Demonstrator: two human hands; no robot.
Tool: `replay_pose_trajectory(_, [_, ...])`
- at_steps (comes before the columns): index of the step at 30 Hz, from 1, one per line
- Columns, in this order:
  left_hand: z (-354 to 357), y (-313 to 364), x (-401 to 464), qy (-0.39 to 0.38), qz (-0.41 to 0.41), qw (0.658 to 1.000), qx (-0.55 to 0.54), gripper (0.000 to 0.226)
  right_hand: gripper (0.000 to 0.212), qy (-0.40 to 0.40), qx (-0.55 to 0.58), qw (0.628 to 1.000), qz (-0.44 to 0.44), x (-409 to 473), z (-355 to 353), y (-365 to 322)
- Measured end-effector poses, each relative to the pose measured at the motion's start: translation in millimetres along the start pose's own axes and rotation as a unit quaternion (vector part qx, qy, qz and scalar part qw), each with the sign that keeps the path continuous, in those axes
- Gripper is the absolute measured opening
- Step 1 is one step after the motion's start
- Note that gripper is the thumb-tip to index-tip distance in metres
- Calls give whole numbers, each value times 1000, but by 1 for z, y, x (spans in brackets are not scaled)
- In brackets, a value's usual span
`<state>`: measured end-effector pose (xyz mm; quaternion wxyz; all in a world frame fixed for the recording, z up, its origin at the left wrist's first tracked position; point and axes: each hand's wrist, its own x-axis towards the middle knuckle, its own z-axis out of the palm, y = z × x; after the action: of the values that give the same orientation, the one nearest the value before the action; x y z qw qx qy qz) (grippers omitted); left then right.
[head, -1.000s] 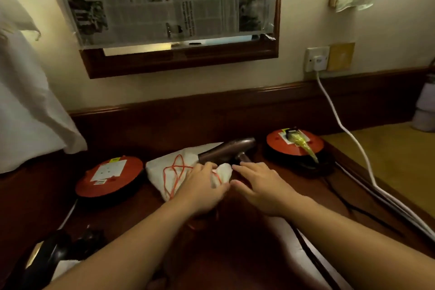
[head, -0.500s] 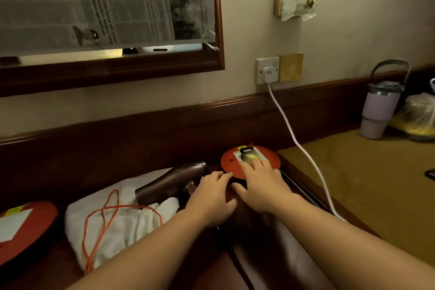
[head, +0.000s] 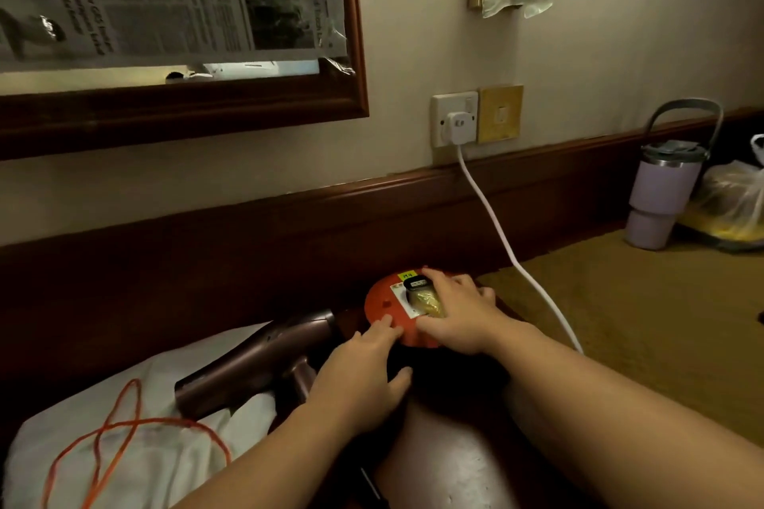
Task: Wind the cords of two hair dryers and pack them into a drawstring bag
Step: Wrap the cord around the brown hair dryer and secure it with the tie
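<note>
A brown hair dryer [head: 256, 360] lies on a white drawstring bag [head: 165, 463], whose orange drawstring [head: 124, 426] loops loosely over the cloth. Right of it stands a round black device with a red top [head: 382, 304]. That top carries a white label and a black and yellow wrapped piece [head: 426, 300]. My left hand [head: 359, 376] has its fingertips on the red top's near edge and its thumb against the dark body below. My right hand [head: 459, 318] is curled over the right side of the red top. The device's cord is hidden.
A white cable [head: 496, 227] runs from a wall socket [head: 454, 120] down along the desk's right edge. A lilac tumbler [head: 661, 194] and a plastic bag [head: 731, 198] stand at the far right. A wood-framed mirror [head: 186, 116] hangs above the dark wooden desk [head: 446, 463].
My view has swung right. Both hands have left the bag and brown dryer and moved onto the red-topped device, closing around it.
</note>
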<state>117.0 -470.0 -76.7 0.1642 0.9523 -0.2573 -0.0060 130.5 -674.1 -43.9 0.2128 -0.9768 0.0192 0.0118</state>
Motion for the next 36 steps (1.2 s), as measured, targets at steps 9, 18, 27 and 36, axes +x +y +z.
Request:
replay_pose_trajectory(9, [2, -4, 0, 15, 25, 999, -14, 69, 94, 65, -9, 995, 74, 14, 8, -15])
replay_pose_trajectory(18, [-2, -5, -3, 9, 40, 999, -16, 74, 53, 157, 149, 972, 89, 15, -4, -31])
replay_pose_trajectory(27, [-17, -12, -21, -64, 101, 992, 32, 81, 48, 115, 67, 991, -9, -38, -8, -38])
replay_pose_trajectory(36, [-64, -77, -36, 19, -72, 993, 96, 89, 42, 58, 9, 997, -45, -99, 27, -7])
